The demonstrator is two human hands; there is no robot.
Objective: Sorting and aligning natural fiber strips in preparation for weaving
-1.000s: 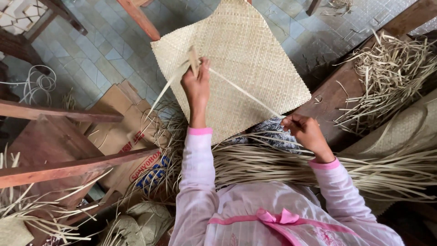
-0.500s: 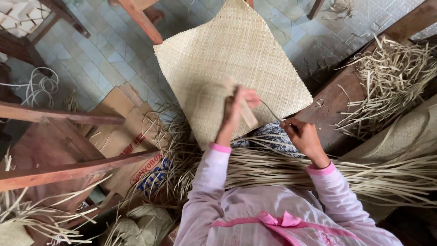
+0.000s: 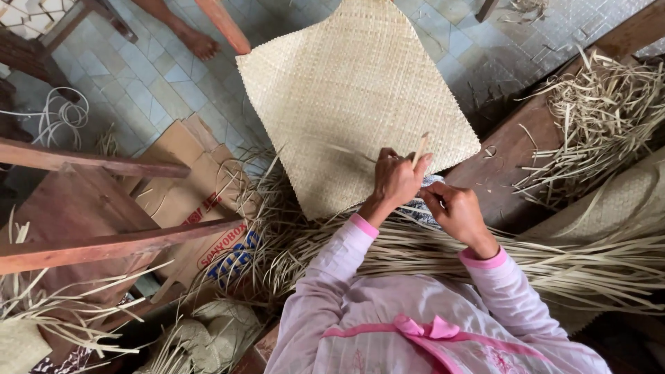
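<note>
My left hand (image 3: pixel 396 181) and right hand (image 3: pixel 454 211) meet at the near edge of the mat (image 3: pixel 350 90), almost touching each other. The left grip is pressed together on a thin pale strip (image 3: pixel 420 147); the strip stands out between my fingers, its long axis running nearly upright in the view, free end pointing away from me and leaning slightly to the right. My right grip is curled close, fingertips turned toward the left hand at the mat's edge; whether it pinches anything there I cannot tell, since the knuckles hide it.

The mat lies flat on the tiled floor (image 3: pixel 173 83), turned like a diamond: one corner points away from me toward the top of the view, one corner points right, and the near corner sits under my hands. Its weave runs diagonally to me.

A thick sheaf of loose strips (image 3: pixel 554 260) lies across my lap, just below my hands, its long axis running left to right. A second tangled pile of strips (image 3: pixel 596 125) rests on a brown bench to my right, well apart from the mat. Flattened cardboard (image 3: pixel 201 194) lies on the floor to my left, beside the mat's left corner. Wooden bars (image 3: pixel 104 239) cross the left of the view. Another person's bare foot (image 3: pixel 201 45) stands on the tiles beyond the mat's far left edge.
</note>
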